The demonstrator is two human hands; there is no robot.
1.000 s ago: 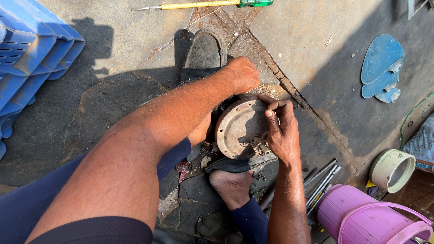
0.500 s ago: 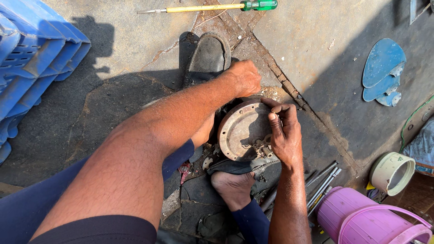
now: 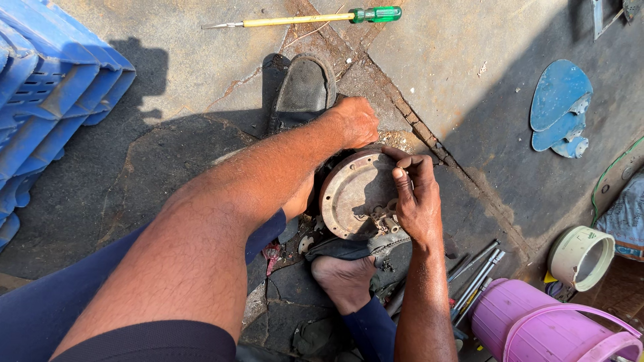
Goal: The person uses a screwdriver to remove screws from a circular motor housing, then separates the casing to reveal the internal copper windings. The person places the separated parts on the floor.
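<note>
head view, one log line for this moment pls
left hand on top edge of metal disc | right hand grips its right side | disc upright on ground | screwdriver lying apart

A round cream-white plastic tub [image 3: 581, 257] lies on its side at the right edge, beside a pink plastic bucket [image 3: 537, 328]; a small label with dark print sits on its outer wall. No signs or screens show.

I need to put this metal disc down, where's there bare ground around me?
Bare ground lies between the screwdriver and the blue crates, and right of the round metal disc toward the blue plastic pieces. It is crowded by the metal rods, pink bucket and white tub.
</note>
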